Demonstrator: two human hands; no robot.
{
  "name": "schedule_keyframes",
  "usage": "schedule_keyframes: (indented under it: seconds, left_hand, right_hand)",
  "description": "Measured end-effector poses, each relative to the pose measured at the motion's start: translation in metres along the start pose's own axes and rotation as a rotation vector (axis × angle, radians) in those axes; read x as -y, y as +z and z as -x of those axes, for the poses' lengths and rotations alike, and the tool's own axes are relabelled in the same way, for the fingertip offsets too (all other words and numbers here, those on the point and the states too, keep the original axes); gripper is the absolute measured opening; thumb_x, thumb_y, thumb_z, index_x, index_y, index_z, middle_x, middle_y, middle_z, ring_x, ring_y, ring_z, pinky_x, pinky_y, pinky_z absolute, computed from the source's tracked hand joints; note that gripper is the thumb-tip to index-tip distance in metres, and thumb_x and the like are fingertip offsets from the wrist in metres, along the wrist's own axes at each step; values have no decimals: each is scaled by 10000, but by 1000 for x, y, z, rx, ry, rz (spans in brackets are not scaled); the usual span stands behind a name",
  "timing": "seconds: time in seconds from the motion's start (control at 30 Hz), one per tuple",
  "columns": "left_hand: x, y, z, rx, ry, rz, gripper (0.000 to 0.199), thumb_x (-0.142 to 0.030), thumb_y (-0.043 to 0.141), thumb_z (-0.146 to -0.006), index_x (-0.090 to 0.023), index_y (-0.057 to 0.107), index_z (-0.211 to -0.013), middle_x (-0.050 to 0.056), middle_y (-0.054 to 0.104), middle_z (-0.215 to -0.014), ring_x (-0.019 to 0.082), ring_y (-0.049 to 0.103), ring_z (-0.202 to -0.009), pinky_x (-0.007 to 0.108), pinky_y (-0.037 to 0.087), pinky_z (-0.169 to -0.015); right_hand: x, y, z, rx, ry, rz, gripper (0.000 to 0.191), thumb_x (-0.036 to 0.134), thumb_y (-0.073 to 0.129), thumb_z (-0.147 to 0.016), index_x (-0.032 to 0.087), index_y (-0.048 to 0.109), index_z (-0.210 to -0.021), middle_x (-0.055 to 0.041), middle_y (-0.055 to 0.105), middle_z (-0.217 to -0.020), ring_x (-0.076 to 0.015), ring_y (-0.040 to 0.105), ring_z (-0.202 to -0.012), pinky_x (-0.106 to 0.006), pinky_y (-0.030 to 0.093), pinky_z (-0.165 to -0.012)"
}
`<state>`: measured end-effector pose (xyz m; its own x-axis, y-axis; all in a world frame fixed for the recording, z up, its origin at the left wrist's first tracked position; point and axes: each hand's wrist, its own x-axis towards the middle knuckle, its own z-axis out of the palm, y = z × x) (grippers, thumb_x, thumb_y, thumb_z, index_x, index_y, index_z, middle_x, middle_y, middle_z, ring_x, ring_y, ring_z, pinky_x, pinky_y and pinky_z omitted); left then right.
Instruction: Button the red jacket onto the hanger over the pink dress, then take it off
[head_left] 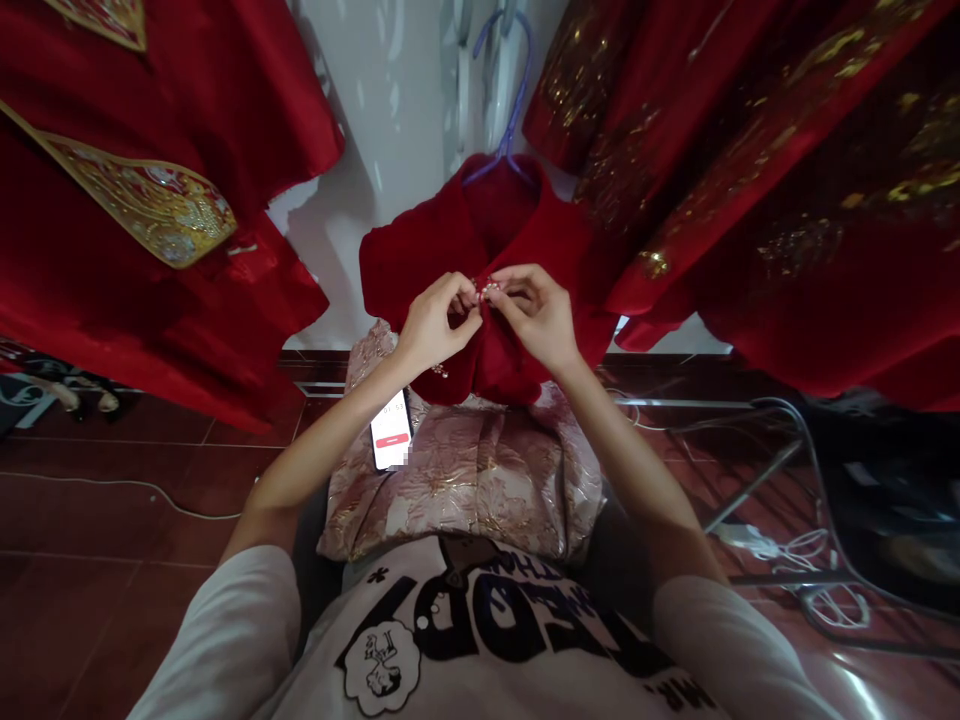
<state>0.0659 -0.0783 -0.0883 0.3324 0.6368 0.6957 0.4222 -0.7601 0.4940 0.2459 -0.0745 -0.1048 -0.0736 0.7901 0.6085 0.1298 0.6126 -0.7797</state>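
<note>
A dark red short jacket [420, 245] hangs on a purple hanger [513, 115] in front of me. At its front opening sits a small piece of pale beads [490, 289]. Coming in from the left, my left hand [442, 318] pinches at the opening's edge beside the beads, thumb and forefinger closed. The thumb and forefinger of my right hand [538, 312] hold the beaded piece from the other side. Both sets of fingertips nearly meet and partly hide it. Lower on the jacket is another beaded trim [441, 370].
On my lap lies a shiny pink cushion or folded cloth [480, 480], with a lit phone [390, 435] on it. Red gold-trimmed garments hang at left [187, 90] and right [750, 200]. At lower right stand a metal-framed chair [806, 440] and white cables [795, 548].
</note>
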Motion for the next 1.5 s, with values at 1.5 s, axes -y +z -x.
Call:
schedule_keyframes:
  seconds: [1.5]
  left_hand:
    - [49, -21, 25, 88, -216, 85, 189, -85, 574, -897, -200, 715, -949, 41, 760, -1003, 117, 712, -876, 228, 559, -744]
  right_hand:
    - [-34, -77, 54, 55, 130, 611, 629, 182, 601, -719, 199, 507, -1341, -59, 672, -917, -201, 627, -708, -374, 561, -678]
